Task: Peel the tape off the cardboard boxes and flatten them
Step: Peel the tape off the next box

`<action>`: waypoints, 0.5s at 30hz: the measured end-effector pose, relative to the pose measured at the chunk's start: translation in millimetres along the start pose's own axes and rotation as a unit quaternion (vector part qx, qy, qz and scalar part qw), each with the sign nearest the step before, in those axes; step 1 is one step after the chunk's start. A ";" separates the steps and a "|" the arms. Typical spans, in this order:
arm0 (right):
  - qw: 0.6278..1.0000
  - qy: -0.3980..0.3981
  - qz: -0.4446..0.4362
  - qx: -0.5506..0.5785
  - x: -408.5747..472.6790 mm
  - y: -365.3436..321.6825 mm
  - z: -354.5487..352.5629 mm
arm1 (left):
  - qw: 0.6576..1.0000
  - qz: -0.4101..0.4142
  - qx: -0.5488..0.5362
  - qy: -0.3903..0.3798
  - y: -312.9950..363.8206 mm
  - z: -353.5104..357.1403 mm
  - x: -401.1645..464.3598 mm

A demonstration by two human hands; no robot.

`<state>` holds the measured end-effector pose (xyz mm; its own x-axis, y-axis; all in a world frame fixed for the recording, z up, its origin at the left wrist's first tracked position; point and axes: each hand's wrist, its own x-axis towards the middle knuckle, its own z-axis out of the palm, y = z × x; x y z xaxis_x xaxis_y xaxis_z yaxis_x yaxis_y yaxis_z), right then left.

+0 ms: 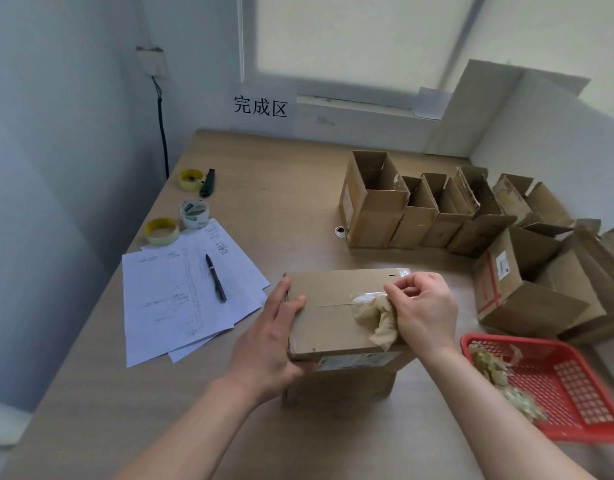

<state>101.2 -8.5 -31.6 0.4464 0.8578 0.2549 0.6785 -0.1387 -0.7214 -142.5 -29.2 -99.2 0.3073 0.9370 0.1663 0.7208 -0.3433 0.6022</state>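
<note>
Two hands work a closed box (336, 317) near the desk's (281, 202) front edge: left hand (269, 344) grasps its left end, right hand (425, 306) pinches crumpled tape (376, 317) on top. Open boxes (419, 206) line the far right edge.

Soft daylight is coming through the blind-covered window (361, 39). Below it, a wooden table (264, 188) is sitting against pale walls (56, 133).
</note>
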 end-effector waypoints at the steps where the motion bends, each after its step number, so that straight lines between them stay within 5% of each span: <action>1: 0.999 0.006 -0.033 -0.042 -1.7 0.7 -0.2 | 1.000 0.001 0.001 0.001 -0.2 -0.1 -0.2; 4: 0.988 0.024 -0.067 -0.138 -3.2 2.7 -0.4 | 1.000 -0.001 0.002 0.001 -1.9 -0.3 -0.2; 9: 0.984 -0.026 -0.116 -0.130 -1.1 4.1 0.4 | 1.000 -0.005 0.022 -0.012 2.6 -3.9 0.4; 15: 0.967 -0.077 -0.098 -0.224 -6.4 -7.0 7.5 | 0.997 -0.066 0.037 -0.011 21.6 -18.1 19.1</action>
<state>89.3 -9.3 -32.9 0.2147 0.9481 0.2345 0.9413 -0.1369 -0.3085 -132.3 -17.5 -68.9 0.2199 0.9729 0.0718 0.7993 -0.2219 0.5585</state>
